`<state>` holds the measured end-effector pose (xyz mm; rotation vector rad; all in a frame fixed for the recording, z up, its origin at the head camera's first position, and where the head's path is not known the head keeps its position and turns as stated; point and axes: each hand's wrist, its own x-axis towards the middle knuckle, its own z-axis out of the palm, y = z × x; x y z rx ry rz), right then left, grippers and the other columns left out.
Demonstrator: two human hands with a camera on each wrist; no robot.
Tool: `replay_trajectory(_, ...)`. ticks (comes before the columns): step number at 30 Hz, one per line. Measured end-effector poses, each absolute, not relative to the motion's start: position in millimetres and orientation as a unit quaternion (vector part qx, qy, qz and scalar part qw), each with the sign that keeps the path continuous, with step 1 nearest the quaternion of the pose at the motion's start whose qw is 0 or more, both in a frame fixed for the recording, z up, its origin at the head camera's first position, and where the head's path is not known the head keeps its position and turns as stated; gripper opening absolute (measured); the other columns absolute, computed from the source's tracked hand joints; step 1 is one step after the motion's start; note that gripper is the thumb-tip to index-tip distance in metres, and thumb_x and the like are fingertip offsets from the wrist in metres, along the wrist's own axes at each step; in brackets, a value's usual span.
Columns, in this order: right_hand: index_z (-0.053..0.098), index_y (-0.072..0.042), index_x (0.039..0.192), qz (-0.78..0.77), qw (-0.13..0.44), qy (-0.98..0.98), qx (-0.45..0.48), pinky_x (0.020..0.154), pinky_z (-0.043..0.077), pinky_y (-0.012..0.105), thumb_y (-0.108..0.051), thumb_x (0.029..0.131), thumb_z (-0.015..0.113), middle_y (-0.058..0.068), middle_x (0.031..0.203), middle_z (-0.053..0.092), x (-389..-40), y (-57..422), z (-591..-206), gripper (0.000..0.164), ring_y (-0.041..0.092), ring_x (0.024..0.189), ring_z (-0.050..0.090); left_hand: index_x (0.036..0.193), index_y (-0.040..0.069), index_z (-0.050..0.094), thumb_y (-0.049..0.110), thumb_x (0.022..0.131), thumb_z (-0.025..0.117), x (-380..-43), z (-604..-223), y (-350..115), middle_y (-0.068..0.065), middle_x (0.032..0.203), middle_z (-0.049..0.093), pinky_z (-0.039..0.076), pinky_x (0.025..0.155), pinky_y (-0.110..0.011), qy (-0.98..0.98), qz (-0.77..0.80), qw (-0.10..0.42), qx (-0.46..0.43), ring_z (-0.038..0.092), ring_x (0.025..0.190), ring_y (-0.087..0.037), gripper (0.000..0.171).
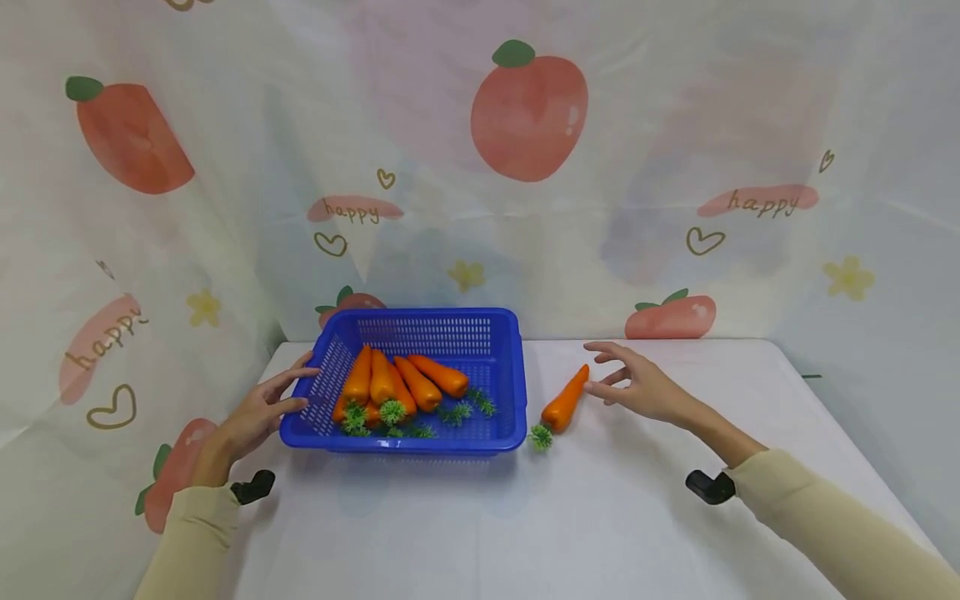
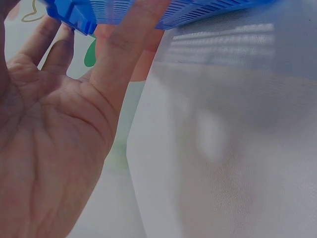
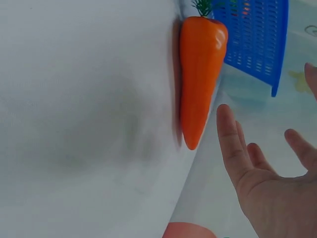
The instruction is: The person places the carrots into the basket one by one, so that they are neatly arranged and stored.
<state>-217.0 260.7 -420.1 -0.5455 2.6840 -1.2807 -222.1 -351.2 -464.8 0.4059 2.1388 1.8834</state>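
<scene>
A blue plastic basket (image 1: 408,442) with slotted sides holds several orange carrots (image 1: 382,379) with frilly green tops. At its left end, my left hand (image 1: 258,412) touches the rim with fingers extended; in the left wrist view, the fingers and thumb lie along the blue edge (image 2: 74,15). One more carrot (image 1: 566,402) lies on the table to the right of the basket, its green top toward the basket's front right corner. Beside its pointed tip hovers my right hand (image 1: 637,385), fingers spread and holding nothing. In the right wrist view, the thumb and fingers are apart from that carrot (image 3: 202,74).
A white cloth covers the table (image 1: 480,525). Behind and to the left hangs a curtain (image 1: 645,100) printed with fruit, hearts and lettering, close to the basket's back. Black wrist-worn devices (image 1: 708,487) show at both sleeve ends.
</scene>
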Motion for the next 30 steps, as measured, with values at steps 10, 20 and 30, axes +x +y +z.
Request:
replay_trajectory(10,0.041,-0.014,0.154,-0.433,0.091,0.891,-0.1,0.079,0.062,0.04,-0.038,0.096,0.073,0.033,0.146,0.039,-222.7,247.5,-448.9,0.07,0.03,0.079,0.072,0.158,0.005,0.036,0.008,0.105,0.054,-222.8,-465.4,-351.7,0.007,0.174,0.001,0.058,0.094,-0.038,0.734,0.651,0.132,0.142,0.017,0.152,-0.039,0.055)
replay_trajectory(20,0.049,-0.01,0.148,-0.433,0.07,0.897,-0.054,0.069,0.063,0.039,-0.032,0.096,0.074,0.035,0.14,0.046,-223.3,224.9,-464.5,0.062,0.028,0.068,0.07,0.157,0.005,0.038,0.007,0.105,0.054,-222.8,-467.0,-353.4,0.005,0.174,0.001,0.058,0.093,-0.039,0.731,0.652,0.134,0.148,0.023,0.149,-0.03,0.054)
replay_trajectory(30,0.056,-0.005,0.14,-0.434,0.076,0.897,-0.023,0.062,0.061,0.037,-0.036,0.094,0.076,0.032,0.134,0.051,-228.0,208.8,-470.3,0.059,0.028,0.056,0.068,0.157,0.006,0.039,0.007,0.106,0.053,-224.7,-469.0,-354.8,0.005,0.174,0.001,0.058,0.093,-0.04,0.734,0.648,0.132,0.153,0.029,0.145,-0.021,0.053)
